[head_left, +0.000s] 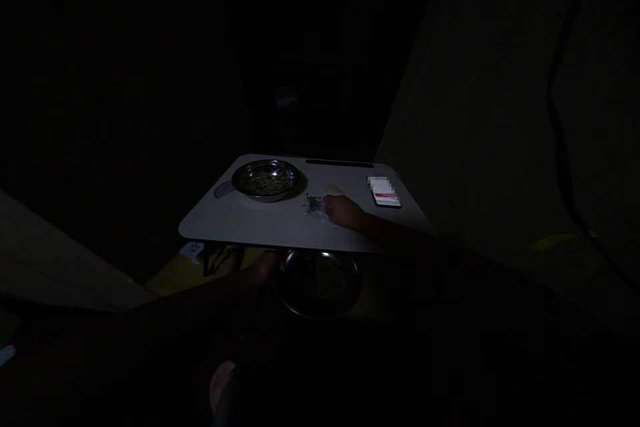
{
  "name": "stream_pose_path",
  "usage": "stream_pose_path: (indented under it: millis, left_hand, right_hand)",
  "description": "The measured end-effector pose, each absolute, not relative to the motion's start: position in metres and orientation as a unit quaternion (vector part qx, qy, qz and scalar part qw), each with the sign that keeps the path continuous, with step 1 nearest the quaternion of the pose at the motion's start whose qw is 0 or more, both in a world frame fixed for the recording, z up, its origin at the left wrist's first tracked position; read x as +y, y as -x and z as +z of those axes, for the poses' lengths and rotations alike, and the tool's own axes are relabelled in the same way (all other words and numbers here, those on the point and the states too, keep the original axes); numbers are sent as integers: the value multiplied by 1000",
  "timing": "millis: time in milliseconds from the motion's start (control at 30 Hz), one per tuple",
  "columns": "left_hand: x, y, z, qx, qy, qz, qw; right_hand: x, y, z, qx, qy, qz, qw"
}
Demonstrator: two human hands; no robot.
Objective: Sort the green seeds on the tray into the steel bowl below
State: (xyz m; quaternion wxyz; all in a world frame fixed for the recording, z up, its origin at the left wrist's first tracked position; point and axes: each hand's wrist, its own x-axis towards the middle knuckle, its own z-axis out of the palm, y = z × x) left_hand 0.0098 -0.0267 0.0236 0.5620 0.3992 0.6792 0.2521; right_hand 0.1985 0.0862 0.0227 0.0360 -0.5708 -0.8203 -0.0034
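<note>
On the white folding table point(240, 223), my right hand point(346, 211) is closed, its fingertips at a crumpled, bluish see-through piece that looks like plastic. Small dark green bits point(313, 201) lie scattered just beyond the fingers. Below the table's near edge, my left hand point(264, 265) is at the left rim of a wide metal bowl point(295, 307); its fingers are lost in the dark. Green bits point(330, 278) cover part of that bowl's inside. A second metal bowl point(243, 188), also with greenish bits in it, stands at the table's back left.
A phone with a lit screen point(384, 192) lies on the table's right side. A pale flat piece point(334, 190) is behind my right hand. Beside the upper bowl is a greyish oval thing point(223, 189). A wall point(480, 147) rises on the right; the surroundings are very dark.
</note>
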Motion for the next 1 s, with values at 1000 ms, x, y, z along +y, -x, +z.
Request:
stream_pose_path:
  millis: [1000]
  left_hand:
    - [-37,-13,44,706,-430,253,502]
  right_hand:
    - [83,-199,29,-849,524,27,61]
